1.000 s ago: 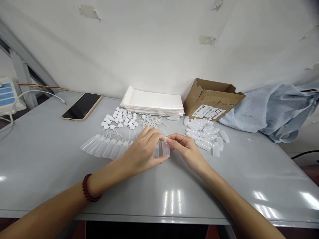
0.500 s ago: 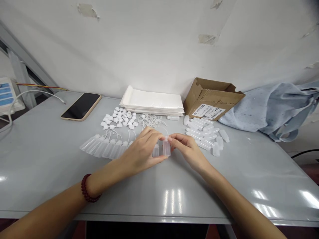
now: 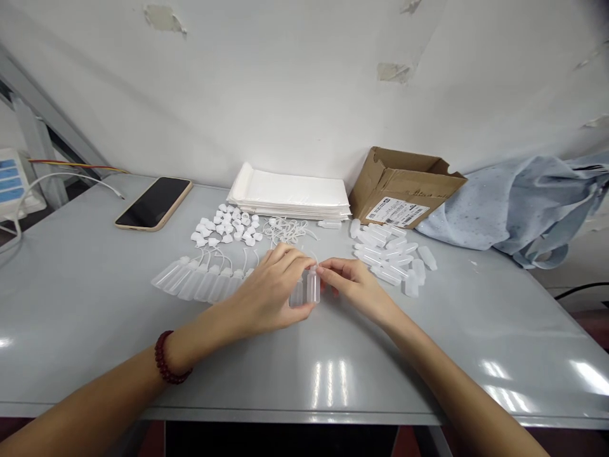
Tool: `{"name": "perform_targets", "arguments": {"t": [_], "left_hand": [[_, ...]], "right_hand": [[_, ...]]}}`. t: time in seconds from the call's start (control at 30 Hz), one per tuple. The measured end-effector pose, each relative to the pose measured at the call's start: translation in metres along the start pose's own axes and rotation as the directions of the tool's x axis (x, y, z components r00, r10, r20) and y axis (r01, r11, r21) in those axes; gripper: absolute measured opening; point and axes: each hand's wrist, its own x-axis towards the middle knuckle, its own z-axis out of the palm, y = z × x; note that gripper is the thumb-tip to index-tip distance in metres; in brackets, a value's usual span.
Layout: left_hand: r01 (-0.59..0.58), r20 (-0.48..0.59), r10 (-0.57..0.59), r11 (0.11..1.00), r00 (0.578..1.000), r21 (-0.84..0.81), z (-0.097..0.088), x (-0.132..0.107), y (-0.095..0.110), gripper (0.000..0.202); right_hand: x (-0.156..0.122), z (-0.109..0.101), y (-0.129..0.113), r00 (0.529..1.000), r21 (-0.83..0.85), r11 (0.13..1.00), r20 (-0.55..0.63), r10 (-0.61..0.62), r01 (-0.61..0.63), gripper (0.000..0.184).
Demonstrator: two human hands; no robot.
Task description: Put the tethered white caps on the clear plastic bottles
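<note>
My left hand (image 3: 269,295) is curled round two small clear plastic bottles (image 3: 307,289) held just above the grey table (image 3: 95,317). My right hand (image 3: 354,285) pinches the top of the right-hand bottle with thumb and forefinger. A row of finished bottles with white caps and thin tubes (image 3: 200,282) lies left of my left hand. A pile of loose clear bottles (image 3: 390,257) lies right of my right hand. White caps (image 3: 226,228) and a tangle of thin white tubes (image 3: 288,230) lie behind my hands.
A phone (image 3: 155,203) lies face up at the back left beside a white cable (image 3: 71,181). A stack of white padded envelopes (image 3: 290,193) and an open cardboard box (image 3: 406,187) stand against the wall. Blue cloth (image 3: 518,206) lies at the right.
Both hands have stayed on the bottles and shifted slightly toward me and left; my right fingers have closed more tightly on the bottle's top.
</note>
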Motion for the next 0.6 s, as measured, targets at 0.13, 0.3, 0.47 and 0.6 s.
{"name": "perform_targets", "arguments": {"t": [0.13,0.3,0.47,0.6], "left_hand": [[0.017,0.049,-0.019,0.999,0.999,0.041,0.0014,0.0007,0.0028,0.035],[0.000,0.071,-0.008,0.995,0.997,0.103,0.0027,-0.0002,0.0047,0.030],[0.002,0.107,-0.017,0.989,0.994,0.145,0.0045,-0.0019,0.0033,0.031],[0.017,0.122,-0.036,0.988,0.992,0.156,0.0051,-0.0020,0.0029,0.032]], "right_hand": [[0.0015,0.0000,0.0059,0.999,-0.129,0.991,0.029,-0.019,0.022,0.028],[0.0007,0.0008,0.0074,0.999,-0.220,0.975,0.031,-0.033,0.039,0.027],[0.0007,0.0023,0.0073,0.997,-0.351,0.934,0.012,-0.074,0.073,0.027],[0.0018,0.0042,0.0071,0.996,-0.395,0.915,-0.003,-0.085,0.077,0.026]]}}
